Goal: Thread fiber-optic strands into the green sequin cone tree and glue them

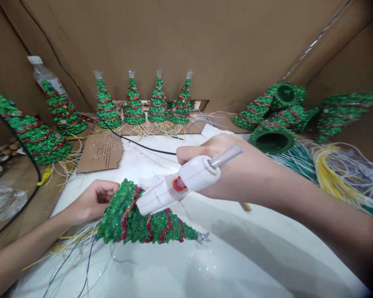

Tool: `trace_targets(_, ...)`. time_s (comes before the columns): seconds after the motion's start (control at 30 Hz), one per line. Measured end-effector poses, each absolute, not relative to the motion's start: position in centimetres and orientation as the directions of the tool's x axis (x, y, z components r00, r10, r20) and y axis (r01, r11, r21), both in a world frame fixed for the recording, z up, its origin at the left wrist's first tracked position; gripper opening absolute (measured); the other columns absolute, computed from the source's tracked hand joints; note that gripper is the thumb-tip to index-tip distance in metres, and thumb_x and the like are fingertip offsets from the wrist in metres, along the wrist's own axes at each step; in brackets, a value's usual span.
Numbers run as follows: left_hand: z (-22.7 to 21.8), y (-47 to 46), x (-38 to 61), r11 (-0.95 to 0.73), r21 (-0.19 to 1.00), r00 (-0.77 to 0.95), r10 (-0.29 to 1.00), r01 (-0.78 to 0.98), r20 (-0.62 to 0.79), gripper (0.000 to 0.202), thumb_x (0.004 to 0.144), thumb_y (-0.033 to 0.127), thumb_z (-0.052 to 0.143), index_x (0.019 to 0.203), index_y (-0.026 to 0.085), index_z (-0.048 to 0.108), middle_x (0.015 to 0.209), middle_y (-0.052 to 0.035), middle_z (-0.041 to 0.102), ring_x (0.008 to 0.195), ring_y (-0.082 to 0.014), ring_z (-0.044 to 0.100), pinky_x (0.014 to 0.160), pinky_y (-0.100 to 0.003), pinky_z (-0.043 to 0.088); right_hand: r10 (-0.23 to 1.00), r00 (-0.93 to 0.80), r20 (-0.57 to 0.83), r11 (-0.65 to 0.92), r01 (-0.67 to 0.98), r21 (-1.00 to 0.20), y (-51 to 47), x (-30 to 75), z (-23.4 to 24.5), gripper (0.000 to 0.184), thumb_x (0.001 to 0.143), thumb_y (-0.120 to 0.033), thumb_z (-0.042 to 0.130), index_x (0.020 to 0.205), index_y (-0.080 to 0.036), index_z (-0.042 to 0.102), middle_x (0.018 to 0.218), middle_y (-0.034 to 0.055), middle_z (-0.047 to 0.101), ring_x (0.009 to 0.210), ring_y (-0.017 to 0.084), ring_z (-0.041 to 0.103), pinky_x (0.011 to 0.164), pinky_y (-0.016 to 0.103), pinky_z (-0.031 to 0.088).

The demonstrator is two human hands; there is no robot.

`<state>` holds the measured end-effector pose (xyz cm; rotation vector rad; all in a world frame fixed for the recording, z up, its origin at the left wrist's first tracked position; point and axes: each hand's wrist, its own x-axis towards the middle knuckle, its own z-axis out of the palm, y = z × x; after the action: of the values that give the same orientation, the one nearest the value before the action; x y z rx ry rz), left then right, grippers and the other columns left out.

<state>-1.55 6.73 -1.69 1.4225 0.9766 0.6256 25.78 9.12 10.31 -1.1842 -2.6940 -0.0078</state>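
My right hand (pixel 226 165) is wrapped round a white hot glue gun (pixel 186 180) with a clear glue stick (pixel 225 156) jutting from its back end. Its front end points down and left over a small green glittery Christmas tree (pixel 136 223) with red garland; the gun hides its nozzle tip. The tree lies on its side, its silver star (pixel 204 237) toward the right. Behind the base, my left hand (pixel 95 200) grips the tree with curled fingers, partly hidden by it. White, yellow and dark wires (pixel 77 240) trail from the base.
Several finished-looking trees (pixel 157 101) stand along the cardboard back wall, with more at left (pixel 34 132). Hollow trees (pixel 272 140) lie at right beside wire bundles (pixel 338 174). A black cord (pixel 143 145) crosses the white table. A cardboard piece (pixel 101 151) and plastic bottles (pixel 48 78) are at left.
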Motion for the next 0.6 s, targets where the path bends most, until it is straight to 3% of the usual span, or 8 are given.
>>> trace_targets(0.27, -1.8, 6.7, -1.7, 0.121, 0.962, 0.462, 0.857, 0.246, -0.227, 0.041, 0.062, 0.047, 0.079, 0.069, 0.009, 0.066, 0.064, -0.0074, 0.069, 0.057, -0.0139, 0.060, 0.051, -0.018, 0.045, 0.723, -0.656, 0.215, 0.687, 0.716, -0.127, 9.3, 26.1, 9.8, 0.015, 0.060, -0.023, 0.059, 0.059, -0.021, 0.044, 0.042, -0.0036, 0.037, 0.040, 0.008, 0.025, 0.046, 0.027, 0.014)
trace_targets(0.6, -1.8, 6.8, -1.9, 0.112, 0.956, 0.473, 0.850, 0.270, -0.233, 0.043, 0.064, 0.051, 0.076, 0.065, 0.011, 0.061, 0.066, -0.0072, 0.067, 0.062, -0.0150, 0.060, 0.056, -0.021, 0.047, 0.744, -0.623, 0.242, 0.666, 0.721, -0.193, 9.3, 26.9, 8.8, 0.010, 0.059, -0.027, 0.054, 0.061, -0.022, 0.045, 0.045, -0.0035, 0.044, 0.042, 0.010, 0.035, 0.045, 0.026, 0.019)
